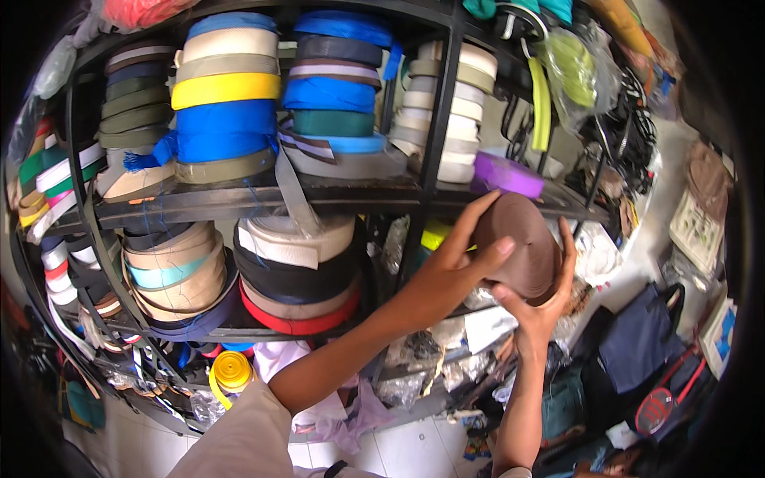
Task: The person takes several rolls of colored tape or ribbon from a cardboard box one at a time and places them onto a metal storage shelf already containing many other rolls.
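Note:
Between my two hands is a brown roll of webbing [522, 239], its flat coiled side facing me. My left hand [474, 251] grips it from the left, thumb lying across its face. From below and the right, my right hand [546, 307] holds the same roll, fingers wrapped round its edge and thumb at its lower side. Just behind the brown roll, a purple roll of webbing [508, 175] sits at the right part of the upper shelf [351, 195].
Stacked webbing rolls in blue [227, 119], white [460, 127] and black [295, 275] fill the black metal rack. A yellow roll [231, 371] lies low at left. Plastic-wrapped items and black straps [621, 135] hang at right, above a dark blue bag [641, 338].

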`<state>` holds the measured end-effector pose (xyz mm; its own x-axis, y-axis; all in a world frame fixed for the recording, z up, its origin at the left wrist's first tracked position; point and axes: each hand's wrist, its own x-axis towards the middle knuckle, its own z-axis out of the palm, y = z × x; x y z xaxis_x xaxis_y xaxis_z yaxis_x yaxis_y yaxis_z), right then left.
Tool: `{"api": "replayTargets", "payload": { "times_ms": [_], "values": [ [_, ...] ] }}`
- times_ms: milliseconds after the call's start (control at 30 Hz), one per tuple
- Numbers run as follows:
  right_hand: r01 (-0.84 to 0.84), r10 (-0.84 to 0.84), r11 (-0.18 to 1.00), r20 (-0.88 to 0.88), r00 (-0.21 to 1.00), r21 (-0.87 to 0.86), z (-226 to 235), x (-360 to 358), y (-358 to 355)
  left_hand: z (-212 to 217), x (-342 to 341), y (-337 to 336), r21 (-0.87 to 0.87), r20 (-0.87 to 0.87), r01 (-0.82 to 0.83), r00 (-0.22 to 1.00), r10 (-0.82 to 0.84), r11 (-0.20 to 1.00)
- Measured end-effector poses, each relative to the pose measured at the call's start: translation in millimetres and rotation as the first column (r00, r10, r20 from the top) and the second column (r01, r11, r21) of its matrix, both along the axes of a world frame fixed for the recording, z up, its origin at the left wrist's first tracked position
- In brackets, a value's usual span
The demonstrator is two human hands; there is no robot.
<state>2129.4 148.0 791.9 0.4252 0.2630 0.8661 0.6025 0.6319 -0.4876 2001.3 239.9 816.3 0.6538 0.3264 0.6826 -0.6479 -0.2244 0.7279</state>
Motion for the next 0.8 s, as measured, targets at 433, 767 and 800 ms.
{"api": "replayTargets", "payload": {
  "times_ms": [433, 767, 800],
  "values": [
    [0.096, -0.231, 0.931, 0.362, 0.903, 0.353, 52, 31, 90, -27, 12, 51, 0.366, 0.403, -0.853, 0.505, 0.763, 0.372],
    [0.337, -0.603, 0.798, 0.657, 0.453, 0.5, 137, -21, 133, -10, -9, 85, 0.378, 0.561, -0.917, 0.117, 0.82, -0.128],
    [0.269, -0.561, 0.825, 0.662, 0.497, 0.497, 136, -19, 135, -10, -4, 85, 0.406, 0.56, -0.905, 0.136, 0.817, -0.128]
  ]
}}
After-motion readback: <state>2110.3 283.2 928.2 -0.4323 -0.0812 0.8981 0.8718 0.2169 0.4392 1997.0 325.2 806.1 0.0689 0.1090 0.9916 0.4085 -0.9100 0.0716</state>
